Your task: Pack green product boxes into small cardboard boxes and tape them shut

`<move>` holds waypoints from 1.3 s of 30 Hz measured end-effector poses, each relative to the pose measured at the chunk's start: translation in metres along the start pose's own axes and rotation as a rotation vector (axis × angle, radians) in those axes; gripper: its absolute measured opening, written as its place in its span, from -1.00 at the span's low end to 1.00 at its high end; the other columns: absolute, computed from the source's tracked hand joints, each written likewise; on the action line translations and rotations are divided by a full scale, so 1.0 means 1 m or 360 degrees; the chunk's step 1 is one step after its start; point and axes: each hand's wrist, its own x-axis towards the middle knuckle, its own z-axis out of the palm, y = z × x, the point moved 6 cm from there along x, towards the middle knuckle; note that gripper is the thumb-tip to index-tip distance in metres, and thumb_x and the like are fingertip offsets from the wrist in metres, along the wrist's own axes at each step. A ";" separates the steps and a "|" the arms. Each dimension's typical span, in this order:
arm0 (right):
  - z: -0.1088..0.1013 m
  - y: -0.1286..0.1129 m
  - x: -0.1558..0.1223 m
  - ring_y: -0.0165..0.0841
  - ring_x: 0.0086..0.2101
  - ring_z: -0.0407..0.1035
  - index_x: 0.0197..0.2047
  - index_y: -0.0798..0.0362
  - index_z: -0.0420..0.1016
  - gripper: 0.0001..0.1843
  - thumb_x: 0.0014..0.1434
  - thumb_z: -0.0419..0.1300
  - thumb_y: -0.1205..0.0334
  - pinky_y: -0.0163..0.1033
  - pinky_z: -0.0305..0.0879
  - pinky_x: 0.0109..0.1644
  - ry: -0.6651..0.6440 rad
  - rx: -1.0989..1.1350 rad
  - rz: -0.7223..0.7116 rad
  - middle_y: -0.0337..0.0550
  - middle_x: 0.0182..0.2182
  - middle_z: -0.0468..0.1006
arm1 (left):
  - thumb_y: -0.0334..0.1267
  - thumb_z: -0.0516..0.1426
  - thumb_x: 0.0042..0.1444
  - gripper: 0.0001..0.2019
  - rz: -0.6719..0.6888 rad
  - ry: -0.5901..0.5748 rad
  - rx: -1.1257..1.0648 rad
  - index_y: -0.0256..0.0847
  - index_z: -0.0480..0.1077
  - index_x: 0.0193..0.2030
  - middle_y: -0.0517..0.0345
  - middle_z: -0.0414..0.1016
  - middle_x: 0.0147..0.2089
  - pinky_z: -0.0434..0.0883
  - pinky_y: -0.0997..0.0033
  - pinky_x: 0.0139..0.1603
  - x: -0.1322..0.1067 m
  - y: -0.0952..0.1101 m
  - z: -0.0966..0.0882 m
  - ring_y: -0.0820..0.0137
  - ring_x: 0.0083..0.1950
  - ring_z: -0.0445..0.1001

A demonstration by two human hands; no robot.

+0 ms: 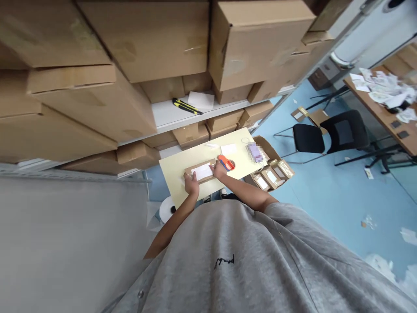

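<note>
My left hand point(191, 183) and my right hand point(219, 170) hold opposite ends of a flat cardboard box point(200, 170) with a white label on top. It lies on a pale yellow table point(182, 174). Just beyond my right hand sits an orange tape dispenser point(226, 163). A sheet of white paper point(229, 150) and a blurred purple packet point(254, 152) lie farther along the table. Beside the far edge, an open carton point(264, 148) and several small cardboard boxes with white labels point(270, 177) sit partly beyond the table.
Metal shelves stacked with large cardboard cartons point(146, 43) rise beyond the table, and a yellow-and-black utility knife point(186, 106) lies on one. A white roll point(167, 209) stands below the table. Black chairs point(342, 132) and a paper-strewn wooden desk point(381, 93) stand on the blue floor.
</note>
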 end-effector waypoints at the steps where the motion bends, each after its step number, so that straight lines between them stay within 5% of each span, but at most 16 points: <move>1: -0.006 0.002 -0.003 -0.05 0.07 0.54 0.38 0.17 0.30 -0.34 0.44 0.15 -0.13 -0.14 0.38 0.13 0.0019 0.0016 -0.0006 0.20 0.05 0.64 | 0.22 -0.03 0.40 -0.30 0.0034 0.0013 0.0027 -0.16 0.11 0.51 -0.20 0.46 0.38 0.45 0.14 0.21 -0.003 0.004 -0.002 0.02 0.35 0.48; 5: -0.039 0.012 -0.021 -0.07 0.08 0.52 0.41 0.09 0.26 -0.32 0.44 0.12 -0.20 -0.13 0.40 0.12 0.0133 0.0110 -0.0027 0.14 0.11 0.61 | 0.26 -0.03 0.38 -0.30 0.0178 0.0026 0.0100 -0.06 0.14 0.51 -0.13 0.50 0.34 0.43 0.04 0.21 -0.020 0.036 -0.013 -0.02 0.31 0.51; 9: -0.093 0.030 -0.042 -0.07 0.15 0.47 0.44 -0.02 0.26 -0.32 0.42 0.11 -0.20 -0.11 0.40 0.16 0.0303 0.0315 -0.0072 0.06 0.21 0.55 | 0.23 -0.05 0.40 -0.34 0.0359 0.0025 0.0146 -0.02 0.14 0.51 -0.12 0.52 0.32 0.42 0.02 0.19 -0.040 0.092 -0.015 -0.04 0.31 0.49; 15: -0.191 0.111 -0.076 -0.05 0.19 0.42 0.51 -0.09 0.19 -0.27 0.41 0.12 -0.21 -0.10 0.39 0.19 0.0622 0.0658 0.0037 -0.04 0.27 0.50 | 0.22 0.00 0.40 -0.37 0.0797 -0.0018 0.0256 -0.01 0.17 0.48 -0.04 0.58 0.24 0.44 0.14 0.12 -0.100 0.201 0.032 0.01 0.21 0.55; 22: -0.280 0.287 -0.140 0.00 0.10 0.50 0.52 -0.06 0.16 -0.24 0.40 0.15 -0.19 -0.09 0.41 0.12 0.0937 0.0873 0.0319 -0.02 0.16 0.60 | 0.24 0.00 0.40 -0.39 0.1082 -0.0293 0.0362 -0.05 0.17 0.43 -0.08 0.55 0.26 0.43 0.19 0.09 -0.228 0.286 0.169 0.05 0.20 0.56; 28: -0.297 0.439 -0.174 -0.04 0.15 0.46 0.45 0.01 0.28 -0.33 0.43 0.09 -0.17 -0.06 0.37 0.20 0.0987 0.0966 0.0680 0.03 0.19 0.58 | 0.10 0.09 0.41 -0.53 0.1375 -0.0615 0.0350 -0.09 0.33 0.31 -0.07 0.56 0.21 0.44 0.25 0.18 -0.319 0.307 0.314 0.13 0.22 0.54; 34: -0.284 0.550 -0.162 -0.10 0.24 0.36 0.43 0.08 0.31 -0.37 0.40 0.08 -0.03 -0.08 0.29 0.33 0.1162 0.1120 0.0888 0.09 0.26 0.48 | -0.06 0.07 0.41 -0.52 0.1425 -0.0889 0.0625 -0.29 0.34 0.35 -0.27 0.42 0.30 0.30 0.22 0.41 -0.347 0.310 0.448 0.09 0.37 0.41; 39: -0.253 0.629 -0.112 -0.08 0.17 0.46 0.49 0.08 0.19 -0.32 0.37 0.10 0.10 -0.05 0.37 0.26 0.1038 0.1285 0.1133 0.08 0.20 0.57 | -0.06 0.12 0.38 -0.46 0.1322 -0.1045 0.0934 -0.34 0.29 0.37 -0.34 0.35 0.38 0.34 0.18 0.36 -0.335 0.301 0.567 0.02 0.40 0.39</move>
